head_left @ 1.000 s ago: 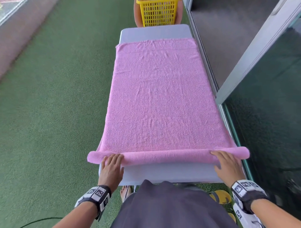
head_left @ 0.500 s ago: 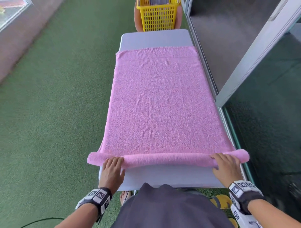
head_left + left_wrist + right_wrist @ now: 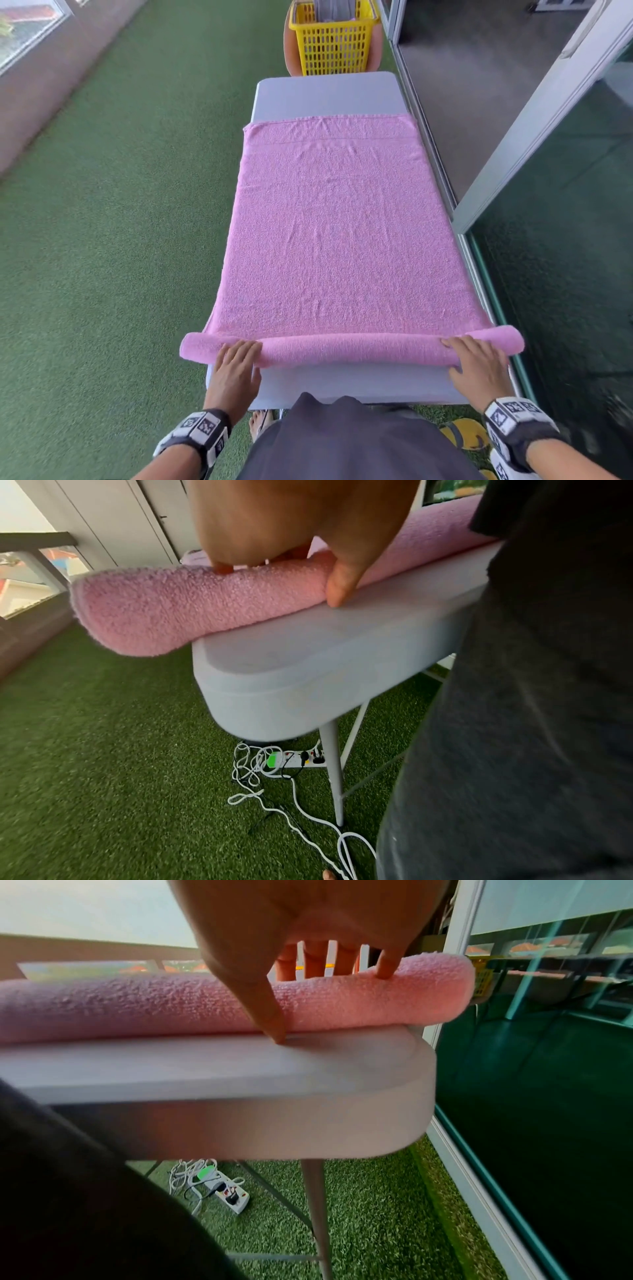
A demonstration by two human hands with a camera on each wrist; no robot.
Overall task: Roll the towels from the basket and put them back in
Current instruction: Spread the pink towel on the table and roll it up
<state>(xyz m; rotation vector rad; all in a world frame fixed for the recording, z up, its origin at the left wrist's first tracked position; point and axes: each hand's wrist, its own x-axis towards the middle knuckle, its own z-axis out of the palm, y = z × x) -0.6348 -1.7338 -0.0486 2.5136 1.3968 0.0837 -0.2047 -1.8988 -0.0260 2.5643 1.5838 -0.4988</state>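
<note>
while the pink towel [image 3: 337, 236] lies flat along the counter [image 3: 329, 92], its near end is rolled at the near edge; left hand [image 3: 234, 371] and right hand [image 3: 478, 365] press straight fingers [image 3: 387, 964] on the roll, thumbs behind.

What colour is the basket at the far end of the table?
The basket is bright yellow plastic with a slotted grid pattern. It shows best in the head view.

Pink towel [image 3: 337, 240] flat on table, near end rolled
</note>
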